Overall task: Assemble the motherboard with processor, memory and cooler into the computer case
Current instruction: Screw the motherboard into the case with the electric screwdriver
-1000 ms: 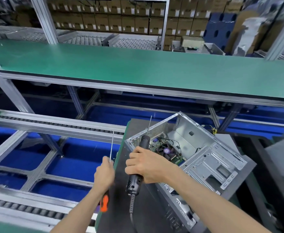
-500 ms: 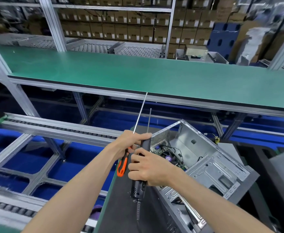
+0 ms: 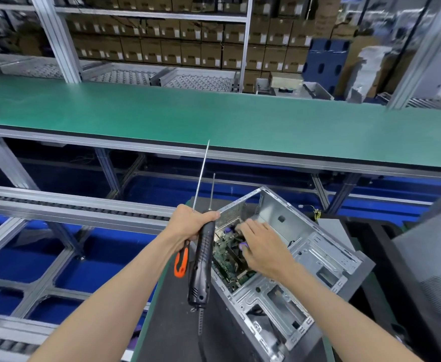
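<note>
Left hand (image 3: pixel 190 223) is curled around both the orange-handled screwdriver (image 3: pixel 182 262) and the black electric driver (image 3: pixel 201 262), shafts aimed at 12 o'clock. Keep those clear. At 3 o'clock, right hand (image 3: pixel 262 248) lies loosely spread on the motherboard (image 3: pixel 226 262) inside the computer case (image 3: pixel 305 259); I'd seat it squarely before screwing.

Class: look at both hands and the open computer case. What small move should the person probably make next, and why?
Probably nudge the motherboard into place with the right hand. That hand reaches into the open case, its fingers on the board, while the left hand holds both the orange-handled screwdriver and the black electric screwdriver, so driving screws must wait.
</note>
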Action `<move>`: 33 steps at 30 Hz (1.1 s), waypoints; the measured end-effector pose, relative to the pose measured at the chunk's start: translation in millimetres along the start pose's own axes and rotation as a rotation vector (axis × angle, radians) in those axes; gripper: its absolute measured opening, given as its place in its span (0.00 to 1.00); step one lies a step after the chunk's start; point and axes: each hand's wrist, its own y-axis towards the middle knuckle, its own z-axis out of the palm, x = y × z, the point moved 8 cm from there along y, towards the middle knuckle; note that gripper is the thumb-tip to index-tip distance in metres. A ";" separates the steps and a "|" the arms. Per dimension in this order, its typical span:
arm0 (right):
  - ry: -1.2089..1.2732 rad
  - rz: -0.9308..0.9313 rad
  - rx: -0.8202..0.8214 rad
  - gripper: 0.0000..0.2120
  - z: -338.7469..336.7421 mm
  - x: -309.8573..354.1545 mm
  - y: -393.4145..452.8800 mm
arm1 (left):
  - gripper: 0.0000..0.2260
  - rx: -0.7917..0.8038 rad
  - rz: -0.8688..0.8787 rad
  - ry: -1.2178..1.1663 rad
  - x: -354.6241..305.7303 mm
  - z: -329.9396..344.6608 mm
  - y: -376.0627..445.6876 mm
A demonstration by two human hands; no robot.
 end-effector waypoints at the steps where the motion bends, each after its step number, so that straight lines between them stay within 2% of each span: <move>1: 0.014 0.084 0.067 0.08 8.7 -9.8 -1.3 | 0.23 0.006 -0.006 0.013 0.3 2.5 0.2; 2: 0.017 0.150 0.136 0.08 17.7 -18.2 -3.5 | 0.22 0.014 -0.011 0.024 0.2 5.3 0.3; 5: -0.041 0.247 0.299 0.22 44.9 -39.2 -19.0 | 0.23 0.053 -0.027 0.029 0.1 11.7 -1.6; 8: -0.038 0.244 0.313 0.27 63.7 -48.7 -36.5 | 0.24 0.080 -0.044 0.016 0.8 16.2 -2.5; 11: -0.013 0.213 0.251 0.24 68.3 -49.0 -36.0 | 0.25 0.097 -0.056 0.022 1.3 20.1 -4.1; 14: -0.024 0.180 0.257 0.20 70.8 -46.8 -31.4 | 0.22 0.117 -0.056 0.036 -0.2 23.8 -5.2; 24: -0.019 0.106 0.221 0.17 68.8 -47.5 -27.9 | 0.22 0.113 -0.059 0.074 -7.8 36.3 -1.0; 27: -0.016 0.028 0.239 0.17 67.8 -43.5 -22.7 | 0.24 0.112 -0.071 0.077 -8.1 40.5 1.7; 33: -0.002 -0.145 0.253 0.21 63.6 -36.7 -6.6 | 0.19 0.094 -0.085 0.050 -8.5 45.4 10.0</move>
